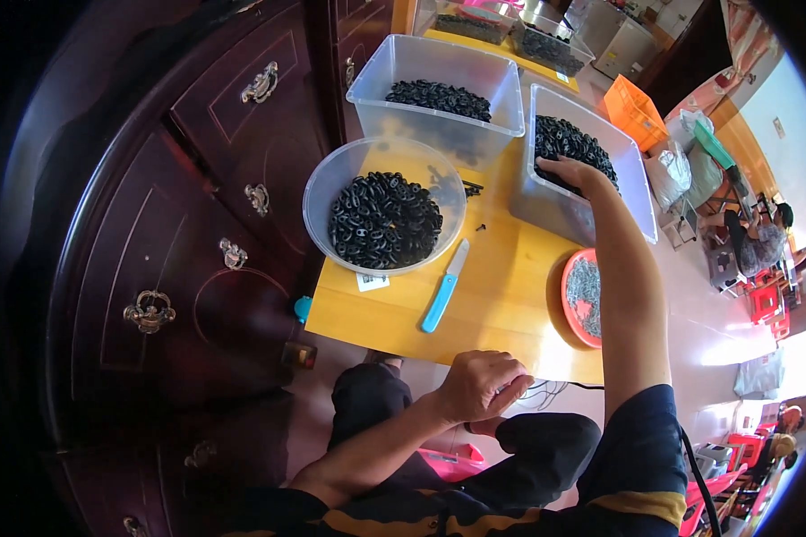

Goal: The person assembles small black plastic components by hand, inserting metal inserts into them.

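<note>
My right hand (575,174) reaches into a clear plastic bin (631,161) at the right, its fingers apart among small black oval parts (575,143). Some fingertips are hidden there. Closer to me, my left hand (485,385) is held as a closed fist above my lap, just off the table's front edge. Whatever it may hold is hidden. A round clear tub (318,210) with a pile of similar black parts (385,219) stands on the left of the table. Beside it lies a knife (445,291) with a blue handle. An orange-red bowl (566,304) of small silvery pieces sits below my right forearm.
Another clear bin (439,134) of black parts stands at the back of the yellow table (497,277). Dark wooden drawers (152,251) line the left. An orange crate (634,109) and filled bags (670,170) stand beyond the table. Other people sit in the far right background.
</note>
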### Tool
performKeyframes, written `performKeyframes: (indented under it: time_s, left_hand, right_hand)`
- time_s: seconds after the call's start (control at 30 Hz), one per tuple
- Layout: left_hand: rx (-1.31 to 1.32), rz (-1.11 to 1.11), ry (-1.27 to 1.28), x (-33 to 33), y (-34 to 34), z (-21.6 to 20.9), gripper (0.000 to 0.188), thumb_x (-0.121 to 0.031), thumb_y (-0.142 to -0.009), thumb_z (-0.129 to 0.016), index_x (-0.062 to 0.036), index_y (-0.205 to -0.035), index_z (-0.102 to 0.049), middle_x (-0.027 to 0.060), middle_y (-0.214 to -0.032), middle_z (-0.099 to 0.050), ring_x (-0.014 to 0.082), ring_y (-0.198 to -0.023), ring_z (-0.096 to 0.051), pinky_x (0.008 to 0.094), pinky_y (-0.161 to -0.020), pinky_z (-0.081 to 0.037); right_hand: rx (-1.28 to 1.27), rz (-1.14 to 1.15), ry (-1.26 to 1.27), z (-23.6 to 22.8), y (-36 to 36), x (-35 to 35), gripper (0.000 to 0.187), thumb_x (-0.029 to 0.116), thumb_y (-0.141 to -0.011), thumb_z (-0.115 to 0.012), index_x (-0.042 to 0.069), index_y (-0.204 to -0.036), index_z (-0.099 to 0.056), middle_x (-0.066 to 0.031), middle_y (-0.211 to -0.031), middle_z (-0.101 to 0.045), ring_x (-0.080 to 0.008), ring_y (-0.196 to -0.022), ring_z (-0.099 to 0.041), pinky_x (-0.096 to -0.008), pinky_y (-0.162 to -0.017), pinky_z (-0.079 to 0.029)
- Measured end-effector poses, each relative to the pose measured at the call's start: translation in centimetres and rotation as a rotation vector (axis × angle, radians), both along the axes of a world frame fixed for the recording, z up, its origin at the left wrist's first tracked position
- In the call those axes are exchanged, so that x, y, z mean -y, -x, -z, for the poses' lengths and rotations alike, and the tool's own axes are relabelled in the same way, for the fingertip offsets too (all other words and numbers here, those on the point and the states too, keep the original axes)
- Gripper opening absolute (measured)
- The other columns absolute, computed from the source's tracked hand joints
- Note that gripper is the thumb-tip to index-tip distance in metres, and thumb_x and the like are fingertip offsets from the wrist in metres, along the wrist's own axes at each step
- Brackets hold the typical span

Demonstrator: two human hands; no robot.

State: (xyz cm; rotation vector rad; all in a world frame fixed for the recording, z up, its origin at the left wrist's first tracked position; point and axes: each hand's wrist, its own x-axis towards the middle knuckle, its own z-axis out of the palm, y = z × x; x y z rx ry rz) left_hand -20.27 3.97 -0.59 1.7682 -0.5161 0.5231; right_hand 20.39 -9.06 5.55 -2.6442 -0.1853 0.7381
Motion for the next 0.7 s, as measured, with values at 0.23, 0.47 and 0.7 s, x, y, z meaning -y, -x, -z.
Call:
performKeyframes:
  time_s: [0.23,0.47,0.7]
  left_hand:
    - [0.004,-0.027,-0.036,-0.2,-0.3,0.2,0.010,-0.011,-0.086,-0.070,-0.0037,-0.080,-0.066,0.0105,-0.072,-0.066,0.0288,-0.065,-0.067,0.0375,-0.060,-0.052]
    - [-0.045,-0.066,0.004,-0.7,-0.3,0.3,0.014,-0.012,-0.086,-0.071,-0.0028,-0.078,-0.065,0.0123,-0.071,-0.065,0.0300,-0.064,-0.066,0.0376,-0.058,-0.051]
    - [0.009,-0.101,-0.005,-0.3,-0.7,-0.5,0.015,-0.011,-0.086,-0.071,-0.0044,-0.076,-0.062,0.0106,-0.067,-0.062,0.0297,-0.061,-0.063,0.0385,-0.055,-0.049]
  right_hand:
    - [0.052,0.020,-0.012,1.0,-1.1,0.2,0.081,0.060,-0.079,-0.067,-0.001,-0.132,-0.059,-0.0207,-0.138,-0.057,-0.0335,-0.123,-0.057,-0.0403,-0.104,-0.044]
    - [0.370,0.067,-0.043,2.1,-2.0,0.8,0.056,0.045,-0.085,-0.065,0.002,-0.120,-0.067,-0.0203,-0.109,-0.068,-0.0334,-0.101,-0.064,-0.0429,-0.089,-0.049]
    - [0.280,0.381,-0.456,-0.8,-1.8,4.1,0.036,0.040,-0.090,-0.061,0.004,-0.089,-0.065,-0.0077,-0.073,-0.062,-0.0196,-0.054,-0.057,-0.0372,-0.046,-0.043]
